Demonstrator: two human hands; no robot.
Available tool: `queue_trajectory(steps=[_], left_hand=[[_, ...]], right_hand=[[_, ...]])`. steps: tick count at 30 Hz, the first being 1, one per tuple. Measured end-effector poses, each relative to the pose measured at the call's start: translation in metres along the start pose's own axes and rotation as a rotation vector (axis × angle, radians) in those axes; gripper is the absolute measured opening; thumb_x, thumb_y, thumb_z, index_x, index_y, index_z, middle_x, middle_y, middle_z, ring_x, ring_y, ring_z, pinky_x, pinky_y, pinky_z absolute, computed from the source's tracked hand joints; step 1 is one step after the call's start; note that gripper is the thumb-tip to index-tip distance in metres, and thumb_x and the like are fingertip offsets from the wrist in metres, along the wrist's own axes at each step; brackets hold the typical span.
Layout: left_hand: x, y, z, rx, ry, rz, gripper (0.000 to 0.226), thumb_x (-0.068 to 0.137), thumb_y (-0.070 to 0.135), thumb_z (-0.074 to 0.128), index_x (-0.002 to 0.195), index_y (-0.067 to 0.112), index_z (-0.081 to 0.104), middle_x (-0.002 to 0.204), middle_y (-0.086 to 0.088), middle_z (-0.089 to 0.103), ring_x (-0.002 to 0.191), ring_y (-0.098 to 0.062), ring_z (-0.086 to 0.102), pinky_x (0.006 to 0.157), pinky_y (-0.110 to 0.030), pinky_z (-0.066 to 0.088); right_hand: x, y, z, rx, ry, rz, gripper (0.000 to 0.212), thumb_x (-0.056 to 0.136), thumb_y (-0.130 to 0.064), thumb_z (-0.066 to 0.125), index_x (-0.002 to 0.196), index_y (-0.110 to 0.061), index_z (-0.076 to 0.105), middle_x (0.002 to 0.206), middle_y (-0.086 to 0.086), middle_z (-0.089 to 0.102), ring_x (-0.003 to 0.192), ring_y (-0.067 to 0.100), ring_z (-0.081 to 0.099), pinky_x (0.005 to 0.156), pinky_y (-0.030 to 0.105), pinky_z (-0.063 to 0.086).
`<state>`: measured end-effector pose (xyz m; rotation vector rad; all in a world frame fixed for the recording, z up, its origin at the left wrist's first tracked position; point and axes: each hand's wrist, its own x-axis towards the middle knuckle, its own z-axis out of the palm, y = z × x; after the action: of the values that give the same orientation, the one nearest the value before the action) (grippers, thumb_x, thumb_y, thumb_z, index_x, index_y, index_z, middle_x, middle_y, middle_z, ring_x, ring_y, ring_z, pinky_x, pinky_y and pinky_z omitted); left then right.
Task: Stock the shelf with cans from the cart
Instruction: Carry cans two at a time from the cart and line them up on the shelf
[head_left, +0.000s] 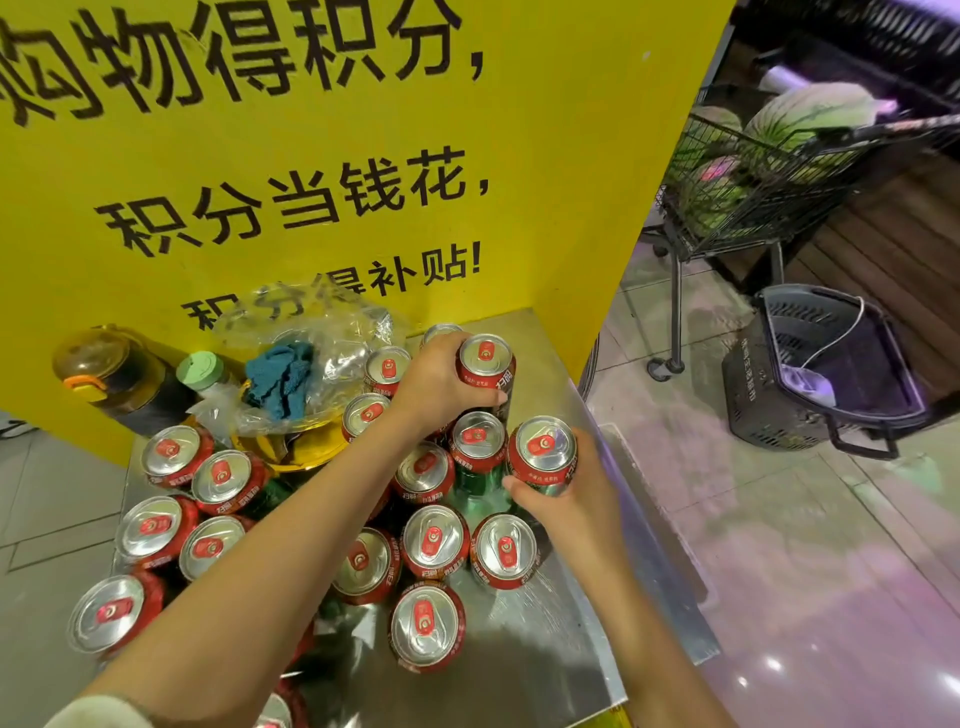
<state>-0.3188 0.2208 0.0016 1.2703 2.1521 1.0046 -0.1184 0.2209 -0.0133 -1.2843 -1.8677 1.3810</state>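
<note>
Several red cans with silver tops stand upright on a shiny metal surface (540, 639) in front of a yellow sign. My left hand (441, 384) grips one can (487, 364) at the far side of the group, fingers wrapped round its side. Close to the surface's right edge, my right hand (571, 493) grips another can (543, 454) from its right side. Both held cans are upright. Whether they are lifted off the surface cannot be seen. Other cans (431, 540) stand between and below my arms.
A dark bottle with an orange clasp (111, 379), a green-capped bottle (202, 371) and a plastic bag with a blue cloth (291, 374) sit at the back left. On the floor to the right stand a wire cart with melons (748, 171) and a black basket (826, 364).
</note>
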Motion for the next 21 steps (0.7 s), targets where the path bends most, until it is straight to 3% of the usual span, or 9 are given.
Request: queue_trajectory(steps=[3, 7, 9, 12, 15, 18, 21], left_hand=[[-0.004, 0.007, 0.003, 0.023, 0.068, 0.036, 0.063, 0.056, 0.030, 0.087, 0.110, 0.013, 0.060, 0.102, 0.001, 0.060, 0.096, -0.017, 0.056, 0.079, -0.027, 0.043], [-0.008, 0.026, -0.001, -0.051, 0.142, 0.026, 0.070, 0.059, 0.032, 0.086, 0.119, 0.015, 0.055, 0.109, -0.001, 0.053, 0.101, -0.018, 0.052, 0.088, -0.031, 0.044], [-0.011, 0.039, -0.008, -0.112, 0.172, 0.047, 0.069, 0.061, 0.028, 0.086, 0.120, 0.015, 0.054, 0.111, -0.001, 0.051, 0.100, -0.015, 0.051, 0.087, -0.024, 0.043], [-0.022, 0.057, -0.021, -0.235, 0.213, 0.084, 0.062, 0.063, 0.022, 0.086, 0.116, 0.021, 0.053, 0.109, 0.004, 0.053, 0.097, -0.009, 0.052, 0.082, -0.010, 0.041], [-0.038, 0.076, -0.033, -0.397, 0.214, 0.079, 0.060, 0.065, 0.017, 0.085, 0.112, 0.024, 0.049, 0.105, 0.009, 0.059, 0.096, -0.004, 0.058, 0.086, -0.019, 0.049], [-0.064, 0.094, -0.050, -0.495, 0.261, 0.103, 0.060, 0.066, 0.016, 0.084, 0.113, 0.027, 0.047, 0.107, 0.010, 0.058, 0.096, 0.000, 0.058, 0.082, -0.014, 0.049], [-0.102, 0.104, -0.074, -0.572, 0.299, 0.125, 0.057, 0.064, 0.021, 0.085, 0.105, 0.035, 0.047, 0.105, 0.012, 0.059, 0.093, 0.000, 0.060, 0.078, -0.012, 0.049]], right_hand=[[0.001, -0.001, -0.006, 0.009, 0.009, -0.011, 0.053, 0.061, -0.023, 0.085, 0.099, -0.039, 0.051, 0.089, -0.019, 0.065, 0.082, -0.011, 0.060, 0.067, 0.010, 0.044], [0.002, 0.002, -0.022, 0.044, 0.052, 0.004, 0.056, 0.057, -0.019, 0.087, 0.101, -0.030, 0.055, 0.090, -0.013, 0.066, 0.081, 0.000, 0.063, 0.075, 0.024, 0.050], [0.001, 0.004, -0.033, 0.058, 0.069, 0.004, 0.060, 0.057, -0.016, 0.087, 0.106, -0.029, 0.055, 0.096, -0.010, 0.067, 0.088, 0.008, 0.065, 0.083, 0.032, 0.052], [-0.002, -0.001, -0.053, 0.105, 0.139, -0.024, 0.064, 0.057, -0.010, 0.087, 0.111, -0.024, 0.056, 0.100, -0.005, 0.068, 0.091, 0.011, 0.065, 0.079, 0.024, 0.051], [-0.009, -0.020, -0.070, 0.133, 0.192, -0.082, 0.067, 0.056, -0.014, 0.087, 0.115, -0.024, 0.057, 0.103, -0.006, 0.067, 0.093, 0.007, 0.064, 0.081, 0.022, 0.048], [-0.024, -0.049, -0.082, 0.232, 0.206, -0.161, 0.061, 0.059, -0.009, 0.086, 0.111, -0.027, 0.060, 0.103, -0.007, 0.068, 0.089, 0.001, 0.064, 0.075, 0.012, 0.048], [-0.045, -0.086, -0.083, 0.286, 0.139, -0.267, 0.058, 0.055, -0.014, 0.087, 0.104, -0.031, 0.063, 0.098, -0.008, 0.071, 0.091, 0.005, 0.065, 0.076, 0.015, 0.050]])
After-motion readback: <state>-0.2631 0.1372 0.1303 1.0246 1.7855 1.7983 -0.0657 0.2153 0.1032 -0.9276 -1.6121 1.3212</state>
